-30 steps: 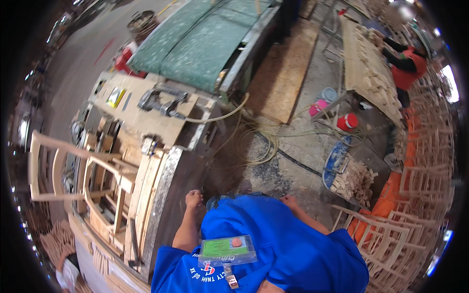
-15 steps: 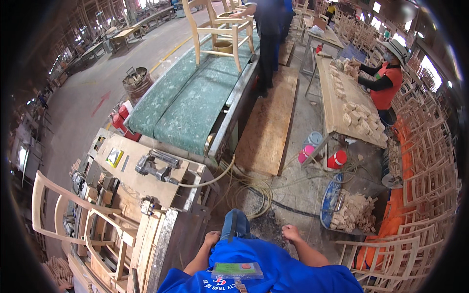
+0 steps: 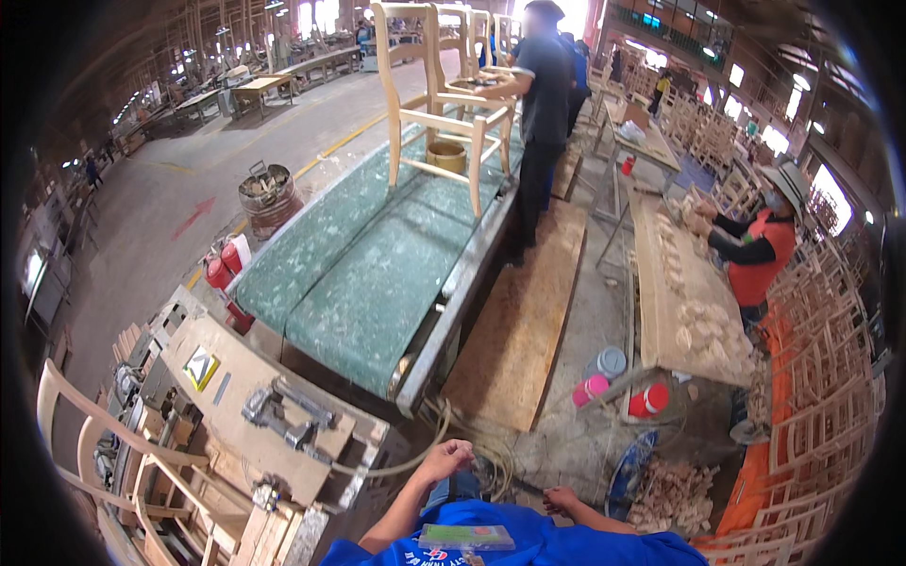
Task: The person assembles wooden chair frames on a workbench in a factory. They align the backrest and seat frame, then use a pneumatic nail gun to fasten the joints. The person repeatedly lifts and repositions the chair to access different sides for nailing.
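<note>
My left hand [image 3: 447, 459] is raised in front of my body, its fingers curled with nothing visible in them. It is nearest to the pale air hose [image 3: 411, 460] that runs from a nail gun [image 3: 294, 415]. The nail gun lies on a plywood-topped bench [image 3: 212, 406] to my left. My right hand [image 3: 563, 501] hangs low at my right side, loosely closed, with nothing visible in it. Between my hands and the conveyor, coiled hose [image 3: 495, 462] lies on the floor. A wooden chair frame [image 3: 151, 462] rests in the jig at the lower left.
A green conveyor belt [image 3: 368, 283] carries an assembled wooden chair [image 3: 406, 113], with a co-worker [image 3: 543, 123] alongside. A plywood walkway [image 3: 519, 330] lies beside it. Right, another person [image 3: 769, 236] handles wood pieces at a table [image 3: 675, 325]. Nearby stand a red container [image 3: 648, 401] and a blue scrap bin [image 3: 630, 472].
My view has tilted up and the conveyor sits lower in it. My left hand has come up and forward from beside my leg. My right hand stays low at my side.
</note>
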`<state>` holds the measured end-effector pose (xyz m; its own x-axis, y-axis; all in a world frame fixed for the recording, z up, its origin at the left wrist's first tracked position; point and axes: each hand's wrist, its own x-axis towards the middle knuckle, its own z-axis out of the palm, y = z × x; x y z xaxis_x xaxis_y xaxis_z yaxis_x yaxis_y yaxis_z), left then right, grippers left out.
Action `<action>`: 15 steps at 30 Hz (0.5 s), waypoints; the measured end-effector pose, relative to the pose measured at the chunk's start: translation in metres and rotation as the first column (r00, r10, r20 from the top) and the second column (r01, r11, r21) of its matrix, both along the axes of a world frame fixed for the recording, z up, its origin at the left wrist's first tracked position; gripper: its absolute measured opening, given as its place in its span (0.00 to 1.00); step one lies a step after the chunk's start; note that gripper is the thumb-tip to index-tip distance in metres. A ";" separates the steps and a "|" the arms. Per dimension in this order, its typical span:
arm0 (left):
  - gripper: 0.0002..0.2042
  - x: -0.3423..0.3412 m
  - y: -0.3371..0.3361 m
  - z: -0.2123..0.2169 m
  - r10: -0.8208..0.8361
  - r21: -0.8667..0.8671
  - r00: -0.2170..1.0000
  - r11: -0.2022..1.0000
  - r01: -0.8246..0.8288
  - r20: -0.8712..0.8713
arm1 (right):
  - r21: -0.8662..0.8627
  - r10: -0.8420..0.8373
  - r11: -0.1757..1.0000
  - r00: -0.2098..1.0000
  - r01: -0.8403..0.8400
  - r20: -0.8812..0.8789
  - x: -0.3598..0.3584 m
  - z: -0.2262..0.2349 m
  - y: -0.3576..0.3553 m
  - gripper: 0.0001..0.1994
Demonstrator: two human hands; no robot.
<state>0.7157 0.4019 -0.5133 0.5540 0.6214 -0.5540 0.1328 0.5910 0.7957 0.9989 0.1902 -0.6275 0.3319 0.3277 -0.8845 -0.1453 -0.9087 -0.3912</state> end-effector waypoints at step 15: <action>0.16 0.082 0.325 0.066 0.403 0.170 0.910 0.894 -0.414 0.096 | 0.596 -0.059 0.800 0.998 0.061 -0.024 0.170 0.152 0.413 0.10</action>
